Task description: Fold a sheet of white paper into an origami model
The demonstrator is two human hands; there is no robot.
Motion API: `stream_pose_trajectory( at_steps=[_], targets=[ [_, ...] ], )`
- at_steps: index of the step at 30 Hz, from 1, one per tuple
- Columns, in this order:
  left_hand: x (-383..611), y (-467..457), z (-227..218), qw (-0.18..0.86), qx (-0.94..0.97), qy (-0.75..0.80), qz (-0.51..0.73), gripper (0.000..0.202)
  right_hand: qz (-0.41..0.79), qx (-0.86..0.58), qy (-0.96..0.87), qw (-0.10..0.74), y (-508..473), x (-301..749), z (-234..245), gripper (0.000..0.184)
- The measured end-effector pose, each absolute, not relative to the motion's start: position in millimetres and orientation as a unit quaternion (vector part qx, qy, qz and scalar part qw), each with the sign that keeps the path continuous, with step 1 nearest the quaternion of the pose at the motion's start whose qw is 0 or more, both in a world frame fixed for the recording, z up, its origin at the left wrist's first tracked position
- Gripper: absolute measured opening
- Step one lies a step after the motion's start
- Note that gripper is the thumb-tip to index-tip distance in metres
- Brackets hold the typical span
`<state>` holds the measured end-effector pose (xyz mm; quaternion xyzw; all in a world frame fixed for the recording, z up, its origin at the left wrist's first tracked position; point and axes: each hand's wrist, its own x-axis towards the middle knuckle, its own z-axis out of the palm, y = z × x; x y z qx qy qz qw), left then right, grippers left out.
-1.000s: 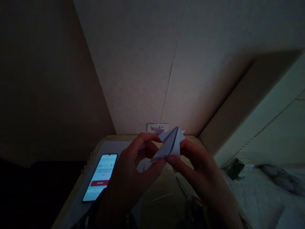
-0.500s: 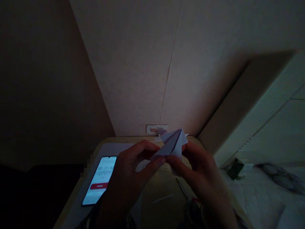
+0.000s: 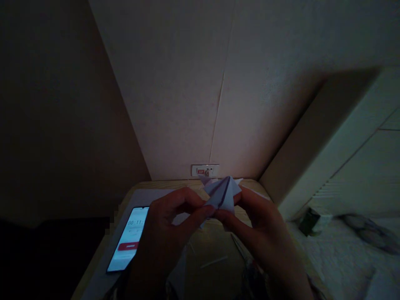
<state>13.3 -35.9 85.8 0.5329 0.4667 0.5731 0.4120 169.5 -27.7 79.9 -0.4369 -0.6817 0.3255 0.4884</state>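
A small folded piece of white paper (image 3: 225,192), with pointed flaps and a dark crease down its middle, is held up in front of me above the table. My left hand (image 3: 175,221) pinches its lower left side between thumb and fingers. On the other side, my right hand (image 3: 259,223) grips the lower right edge, thumb in front and fingers behind. The two thumbs nearly meet at the paper's bottom edge. Part of the paper's underside is hidden by my fingers.
A lit phone (image 3: 128,239) showing a timer lies at the left on a pale sheet (image 3: 103,254). Scissors (image 3: 239,246) and a thin paper strip (image 3: 214,261) lie on the wooden table (image 3: 146,183). A wall socket (image 3: 205,170) sits behind. A small green and white box (image 3: 314,221) is at right.
The folded paper has shifted slightly down and left and turned, its left flap now drawn in toward the middle. My left hand covers more of the phone.
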Motion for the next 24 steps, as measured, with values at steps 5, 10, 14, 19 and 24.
stream_pose_trajectory(
  at_steps=[5,10,14,19,24],
  targets=[
    [15.9,-36.1,83.1,0.409,0.508,0.468,0.596,0.018,0.321,-0.426,-0.69,0.49,-27.8,172.9,79.8,0.016],
    [17.2,-37.8,83.0,0.406,0.516,0.474,0.587,0.019,0.308,-0.418,-0.68,0.517,-25.4,172.9,75.3,0.021],
    [16.6,-37.7,81.8,0.409,0.522,0.478,0.575,0.018,0.307,-0.423,-0.68,0.515,-24.5,172.5,74.2,0.021],
    [15.5,-36.3,81.2,0.401,0.537,0.478,0.568,0.019,0.337,-0.438,-0.685,0.475,-21.9,175.1,77.2,0.022],
    [16.6,-36.2,82.1,0.403,0.527,0.474,0.579,0.018,0.352,-0.432,-0.711,0.428,-20.8,179.0,80.1,0.023]
  ],
)
